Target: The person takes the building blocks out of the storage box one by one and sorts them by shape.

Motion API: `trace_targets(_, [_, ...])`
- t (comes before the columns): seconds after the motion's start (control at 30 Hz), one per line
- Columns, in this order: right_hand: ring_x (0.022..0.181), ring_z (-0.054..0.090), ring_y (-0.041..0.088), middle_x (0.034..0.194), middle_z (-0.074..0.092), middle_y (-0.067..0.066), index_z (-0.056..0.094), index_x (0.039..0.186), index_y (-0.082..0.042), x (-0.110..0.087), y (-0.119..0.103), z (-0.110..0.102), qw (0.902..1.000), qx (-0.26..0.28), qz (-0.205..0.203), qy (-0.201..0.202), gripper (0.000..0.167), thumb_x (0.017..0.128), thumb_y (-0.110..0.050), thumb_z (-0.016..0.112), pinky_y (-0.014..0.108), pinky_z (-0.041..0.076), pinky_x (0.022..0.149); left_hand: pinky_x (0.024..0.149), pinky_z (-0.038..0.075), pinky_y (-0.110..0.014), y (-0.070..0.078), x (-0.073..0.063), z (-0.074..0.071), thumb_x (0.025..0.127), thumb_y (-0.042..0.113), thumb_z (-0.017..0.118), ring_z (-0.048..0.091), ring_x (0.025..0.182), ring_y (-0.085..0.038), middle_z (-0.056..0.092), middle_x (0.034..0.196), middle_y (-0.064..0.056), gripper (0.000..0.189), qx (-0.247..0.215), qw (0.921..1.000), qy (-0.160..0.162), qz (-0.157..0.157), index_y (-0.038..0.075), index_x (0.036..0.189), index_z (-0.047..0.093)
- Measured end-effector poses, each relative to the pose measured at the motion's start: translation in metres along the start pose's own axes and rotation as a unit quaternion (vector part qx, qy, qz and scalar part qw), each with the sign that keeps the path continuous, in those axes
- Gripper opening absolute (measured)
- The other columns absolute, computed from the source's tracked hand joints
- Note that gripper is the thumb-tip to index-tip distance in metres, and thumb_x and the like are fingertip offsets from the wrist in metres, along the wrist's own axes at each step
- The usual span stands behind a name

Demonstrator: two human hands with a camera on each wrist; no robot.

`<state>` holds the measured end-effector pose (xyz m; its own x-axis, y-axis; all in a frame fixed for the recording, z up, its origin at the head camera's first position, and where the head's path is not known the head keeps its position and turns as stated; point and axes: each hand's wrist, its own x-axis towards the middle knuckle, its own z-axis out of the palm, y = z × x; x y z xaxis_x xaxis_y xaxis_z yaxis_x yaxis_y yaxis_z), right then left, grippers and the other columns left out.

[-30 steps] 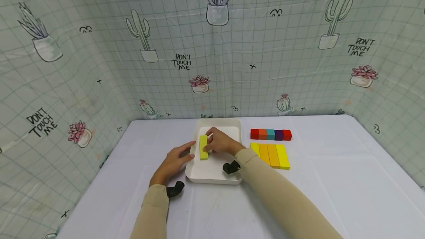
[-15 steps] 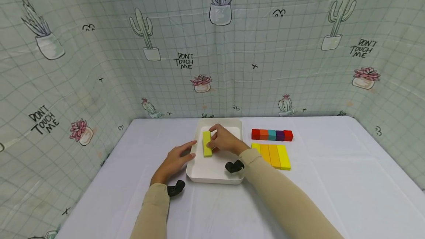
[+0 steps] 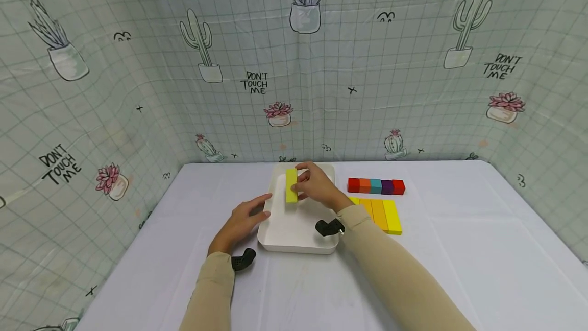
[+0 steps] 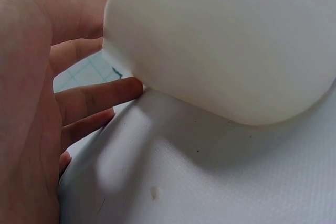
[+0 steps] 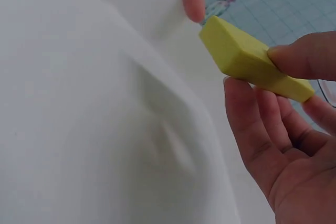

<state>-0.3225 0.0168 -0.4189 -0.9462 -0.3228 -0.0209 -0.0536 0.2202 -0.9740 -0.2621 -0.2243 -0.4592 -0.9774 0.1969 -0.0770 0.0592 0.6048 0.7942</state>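
Note:
A long yellow block (image 3: 291, 186) is pinched in my right hand (image 3: 318, 187), over the far half of the white tray (image 3: 294, 231). In the right wrist view, the thumb lies on the upper face of the yellow block (image 5: 247, 56) and fingers support it from below. My left hand (image 3: 241, 221) stays at the tray's left side with its fingers stretched out. The left wrist view shows those fingers (image 4: 100, 98) right at the wall of the tray (image 4: 220, 51), one fingertip meeting its lower edge; the ends of others are hidden behind it.
Right of the tray, a row of small cubes (image 3: 376, 186) in red, orange, teal and purple lies on the white table (image 3: 464, 249). Nearer, several yellow and orange blocks (image 3: 381, 216) lie side by side, partly hidden by the right sleeve (image 3: 386, 254). A patterned cloth (image 3: 321, 65) surrounds the table.
My right hand has carried the yellow block from the left part of the tray upward, away from me and slightly right. My left hand has kept its place by the tray.

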Motion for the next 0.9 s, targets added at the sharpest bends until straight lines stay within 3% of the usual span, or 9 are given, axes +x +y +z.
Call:
trace_targets(0.57, [0.089, 0.065, 0.028, 0.108, 0.057, 0.018, 0.049, 0.14, -0.005, -0.006, 0.008, -0.006, 0.9985, 0.044, -0.019, 0.027, 0.055, 0.09, -0.005, 0.07, 0.039, 0.062, 0.071, 0.113, 0.022, -0.068, 0.001, -0.003, 0.0, 0.096, 0.036, 0.063, 0.03, 0.145, -0.037, 0.048, 0.151, -0.006, 0.055, 0.001, 1.0, 0.003, 0.002, 0.032, 0.149, 0.05])
trace_targets(0.9, [0.087, 0.065, 0.028, 0.111, 0.06, 0.019, 0.048, 0.142, -0.006, -0.014, 0.009, -0.016, 0.9948, 0.088, 0.007, 0.052, 0.055, 0.09, -0.004, 0.068, 0.039, 0.062, 0.071, 0.114, 0.022, -0.066, 0.0, -0.007, 0.001, 0.097, 0.035, 0.063, 0.031, 0.144, -0.036, 0.049, 0.15, -0.006, 0.054, -0.002, 0.9999, 0.006, 0.015, 0.032, 0.149, 0.05])
